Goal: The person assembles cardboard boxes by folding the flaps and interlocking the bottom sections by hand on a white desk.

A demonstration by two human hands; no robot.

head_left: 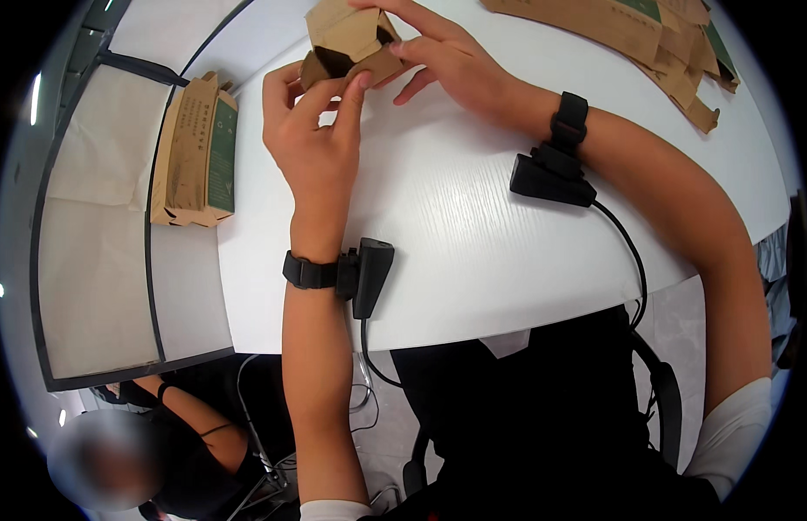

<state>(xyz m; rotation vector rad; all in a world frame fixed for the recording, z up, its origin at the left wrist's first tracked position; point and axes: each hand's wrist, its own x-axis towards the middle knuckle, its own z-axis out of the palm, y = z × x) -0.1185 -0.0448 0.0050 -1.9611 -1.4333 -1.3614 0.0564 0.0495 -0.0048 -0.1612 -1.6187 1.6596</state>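
A small brown cardboard box (345, 33) is held up at the top edge of the view, its near end open with flaps standing out and a dark inside showing. My left hand (320, 130) grips the near lower flap between thumb and fingers. From the right, my right hand (460, 65) has its thumb against the box's side and its index finger over the top. The lower fingers of that hand hang loose beneath. The box's far end is cut off by the picture's edge.
Several flattened brown and green cartons (625, 33) lie at the far right of the white table (473, 252). Brown-and-green folded cartons (191, 161) stand by the left partition (104, 217). Cabled black devices are strapped to both my wrists. Another person sits beyond the partition, lower left.
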